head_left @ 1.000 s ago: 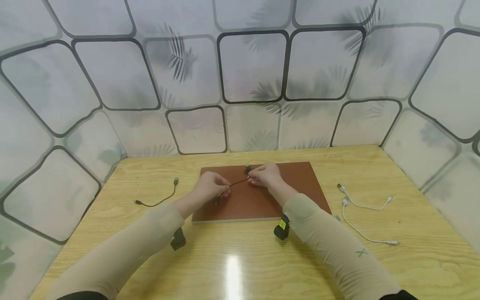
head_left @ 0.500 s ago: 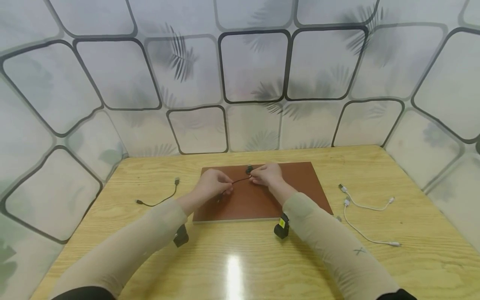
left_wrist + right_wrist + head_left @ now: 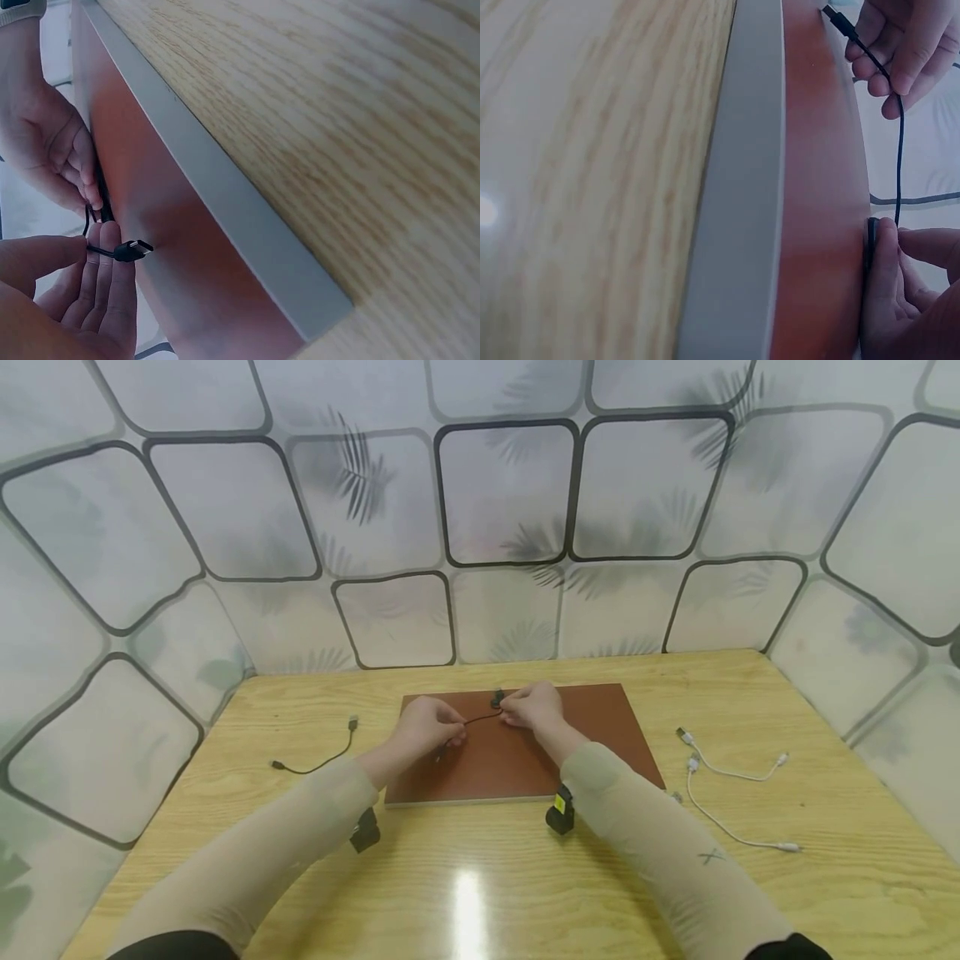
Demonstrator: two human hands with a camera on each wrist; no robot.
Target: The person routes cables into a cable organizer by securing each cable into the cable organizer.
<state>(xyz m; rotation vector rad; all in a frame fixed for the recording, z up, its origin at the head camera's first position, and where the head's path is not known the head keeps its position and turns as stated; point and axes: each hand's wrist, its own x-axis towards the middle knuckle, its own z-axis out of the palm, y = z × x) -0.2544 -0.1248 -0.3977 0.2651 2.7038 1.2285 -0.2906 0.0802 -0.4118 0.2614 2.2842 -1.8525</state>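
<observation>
A short black USB cable [image 3: 483,717] spans the gap between my two hands, over a brown board. My left hand [image 3: 429,727] pinches it near one end; in the left wrist view the small plug [image 3: 133,250] with a metal tip sticks out past the thumb. My right hand [image 3: 534,706] pinches the cable toward its other end, at the back of the board. Dark parts of that end [image 3: 497,698] show just beyond the right fingertips, partly hidden by them. In the right wrist view the cable runs nearly straight from one hand to the other.
The brown board [image 3: 517,768] has a pale edge and lies on a wooden table [image 3: 420,893]. Left of it is another short black cable [image 3: 330,758]. To the right lie two white cables [image 3: 731,772] [image 3: 723,828]. A patterned curtain [image 3: 502,610] stands behind the table.
My left hand has shifted slightly right and away from me with its end of the cable. The right hand stays almost where it was, still pinching.
</observation>
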